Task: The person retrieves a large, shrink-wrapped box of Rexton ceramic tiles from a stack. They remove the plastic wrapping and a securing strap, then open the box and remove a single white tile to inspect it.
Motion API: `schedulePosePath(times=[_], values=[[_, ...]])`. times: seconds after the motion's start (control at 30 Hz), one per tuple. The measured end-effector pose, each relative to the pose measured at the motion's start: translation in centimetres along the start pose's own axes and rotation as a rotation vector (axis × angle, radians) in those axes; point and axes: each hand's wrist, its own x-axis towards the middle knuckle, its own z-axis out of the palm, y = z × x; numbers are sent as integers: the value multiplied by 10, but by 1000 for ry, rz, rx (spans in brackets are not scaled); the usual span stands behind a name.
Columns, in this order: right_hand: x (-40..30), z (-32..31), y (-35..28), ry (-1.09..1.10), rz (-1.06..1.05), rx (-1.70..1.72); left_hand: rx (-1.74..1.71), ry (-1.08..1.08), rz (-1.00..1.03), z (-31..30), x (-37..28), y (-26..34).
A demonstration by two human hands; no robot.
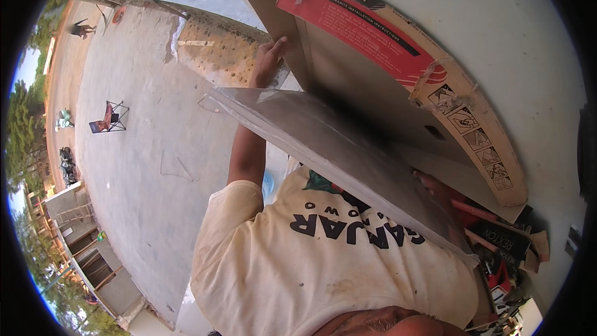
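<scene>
A large grey slab (322, 135), probably a tile, stands tilted close against my chest, its pale edge towards me. Beyond it is an opened cardboard tile carton (368, 84) with a red printed side and instruction pictures. My left hand (269, 59) reaches past the slab and grips the edge of the carton's flap, thumb on the near side; the slab crosses in front of that forearm. In the shade between slab and carton is my right hand (431, 185), near the slab's face. Its grip is partly hidden.
More printed cartons (499, 238) lie at the lower right beside a pale wall (527, 42). A stained board-like surface (224, 46) is beyond my left hand. On the concrete floor (154, 149) stands a folding chair (111, 117). A person (83, 29) is far off outside.
</scene>
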Motion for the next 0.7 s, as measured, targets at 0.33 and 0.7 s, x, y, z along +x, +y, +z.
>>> schedulePosePath(times=[0.33, 0.7], values=[[2, -6, -4, -55, 29, -113, -840, -167, 39, 40, -98, -38], [59, 141, -30, -324, -73, -309, -1275, 263, 326, 74, -92, -84]])
